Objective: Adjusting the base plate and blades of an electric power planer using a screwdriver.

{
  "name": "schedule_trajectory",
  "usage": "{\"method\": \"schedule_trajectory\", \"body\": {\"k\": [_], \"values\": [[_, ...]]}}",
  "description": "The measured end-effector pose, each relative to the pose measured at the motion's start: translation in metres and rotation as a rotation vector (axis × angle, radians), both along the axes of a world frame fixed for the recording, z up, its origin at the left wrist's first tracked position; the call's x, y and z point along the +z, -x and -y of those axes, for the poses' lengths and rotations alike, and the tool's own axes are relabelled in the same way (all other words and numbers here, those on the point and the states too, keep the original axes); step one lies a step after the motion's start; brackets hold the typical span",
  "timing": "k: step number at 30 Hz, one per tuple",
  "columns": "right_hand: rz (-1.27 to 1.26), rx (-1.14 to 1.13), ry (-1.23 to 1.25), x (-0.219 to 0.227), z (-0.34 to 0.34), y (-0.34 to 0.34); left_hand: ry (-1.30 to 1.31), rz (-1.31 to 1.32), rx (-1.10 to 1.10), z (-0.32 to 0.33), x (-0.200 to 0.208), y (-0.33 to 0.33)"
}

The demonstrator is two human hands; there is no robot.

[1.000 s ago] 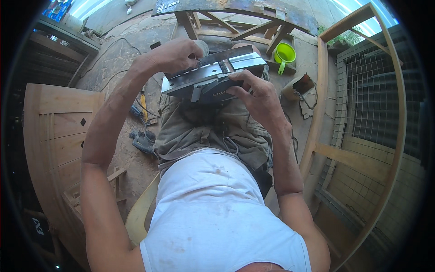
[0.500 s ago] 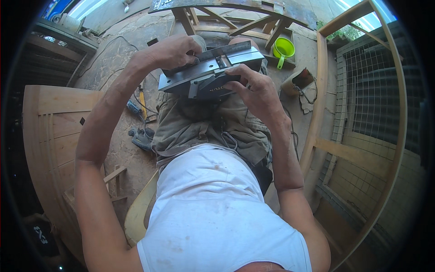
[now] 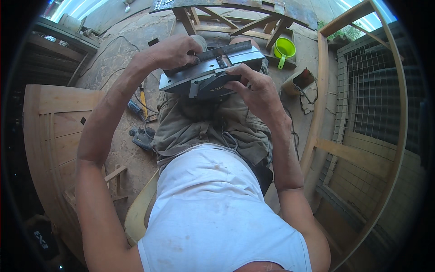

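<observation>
An electric hand planer [image 3: 206,80] lies across my lap with its bright metal sole turned up. The gap for its cutter drum [image 3: 223,61] shows in the middle of the sole. A dark, straight metal strip [image 3: 225,50] runs along its far side. My left hand [image 3: 177,51] is closed at that far edge, its fingertips partly hidden behind the planer. My right hand [image 3: 256,84] pinches the near side beside the drum, thumb below and forefinger on the sole's edge. What its fingertips press on is too small to make out.
A wooden workbench [image 3: 235,10] stands ahead, with a green dipper [image 3: 284,49] near its leg. At right are a tin can [image 3: 299,82] and a tall wooden frame [image 3: 321,90]. A panelled door [image 3: 61,122], power tool [image 3: 142,138] and cords lie left.
Hardly anything differs. The planer and both hands stay in nearly the same place, with only a very slight shift of the whole view.
</observation>
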State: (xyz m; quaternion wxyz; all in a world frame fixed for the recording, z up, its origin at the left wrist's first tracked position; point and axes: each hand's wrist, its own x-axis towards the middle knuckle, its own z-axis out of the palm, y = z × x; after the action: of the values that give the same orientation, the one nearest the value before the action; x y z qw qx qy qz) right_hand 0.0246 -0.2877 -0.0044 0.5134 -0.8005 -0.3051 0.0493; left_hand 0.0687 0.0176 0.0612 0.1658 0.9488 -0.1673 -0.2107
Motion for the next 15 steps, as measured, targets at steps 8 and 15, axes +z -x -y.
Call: {"method": "schedule_trajectory", "body": {"k": [8,15], "values": [[0.008,0.001,0.01,-0.0071,0.0014,-0.0009,-0.01,-0.004,0.028,0.0016,-0.0015,-0.0001],[-0.013,-0.002,0.0,0.0004,-0.0001,0.0002,-0.033,-0.002,0.002,0.0008,-0.0024,-0.002]]}}
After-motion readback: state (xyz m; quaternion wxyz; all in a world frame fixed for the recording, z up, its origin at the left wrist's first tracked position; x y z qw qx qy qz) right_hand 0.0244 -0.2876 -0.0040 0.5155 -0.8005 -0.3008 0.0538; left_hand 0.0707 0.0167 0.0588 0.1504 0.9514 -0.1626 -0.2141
